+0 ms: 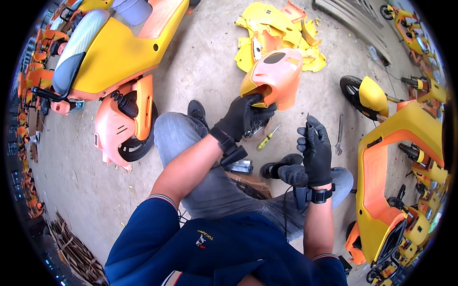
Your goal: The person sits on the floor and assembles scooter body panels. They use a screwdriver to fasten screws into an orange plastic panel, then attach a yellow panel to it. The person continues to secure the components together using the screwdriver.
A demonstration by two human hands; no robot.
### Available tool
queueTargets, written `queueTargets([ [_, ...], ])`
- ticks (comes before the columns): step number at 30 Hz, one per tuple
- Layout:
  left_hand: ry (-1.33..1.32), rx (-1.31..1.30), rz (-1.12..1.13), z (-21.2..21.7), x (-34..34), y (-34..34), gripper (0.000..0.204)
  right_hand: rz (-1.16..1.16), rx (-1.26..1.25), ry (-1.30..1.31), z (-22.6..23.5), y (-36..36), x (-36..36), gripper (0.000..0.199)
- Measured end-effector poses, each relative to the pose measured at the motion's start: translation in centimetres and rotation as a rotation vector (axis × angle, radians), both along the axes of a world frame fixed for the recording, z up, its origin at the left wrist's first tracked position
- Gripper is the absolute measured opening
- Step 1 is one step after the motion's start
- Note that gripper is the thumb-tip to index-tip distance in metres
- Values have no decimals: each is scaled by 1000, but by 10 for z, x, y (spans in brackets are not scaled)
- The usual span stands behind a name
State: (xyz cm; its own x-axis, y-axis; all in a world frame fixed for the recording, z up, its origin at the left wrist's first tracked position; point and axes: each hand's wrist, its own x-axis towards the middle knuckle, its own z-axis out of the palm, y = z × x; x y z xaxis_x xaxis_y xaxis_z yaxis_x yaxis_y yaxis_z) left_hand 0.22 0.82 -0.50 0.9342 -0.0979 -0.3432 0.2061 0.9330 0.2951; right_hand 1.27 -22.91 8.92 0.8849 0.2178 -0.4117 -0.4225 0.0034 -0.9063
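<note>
My left hand (pixel 242 117), in a black glove, is closed on the lower edge of an orange and yellow scooter fairing (pixel 282 71). The fairing is tilted, with a dark oval opening in its upper face. Below that hand there is a metallic part, mostly hidden by the glove. My right hand (pixel 317 151), also gloved, is raised to the right of the fairing and apart from it. Its fingertips are pinched together, and a thin dark tip shows above them, too small to name. A yellow-handled screwdriver (pixel 268 138) lies on the floor between my hands.
A wrench (pixel 339 136) lies right of my right hand. Yellow and orange panels (pixel 272 23) are heaped beyond the fairing. Scooters stand left (pixel 117 52) and right (pixel 374 205). Between my legs sits a cardboard box (pixel 257 183). Long metal bars (pixel 353 28) lie at the far right.
</note>
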Motion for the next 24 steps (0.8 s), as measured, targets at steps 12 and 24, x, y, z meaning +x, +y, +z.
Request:
queueTargets([
  [12, -59, 115, -76, 10, -4, -1, 48, -57, 138, 91, -74, -19, 33, 33],
  [24, -123, 69, -126, 14, -4, -2, 47, -105, 441, 126, -97, -19, 30, 19],
])
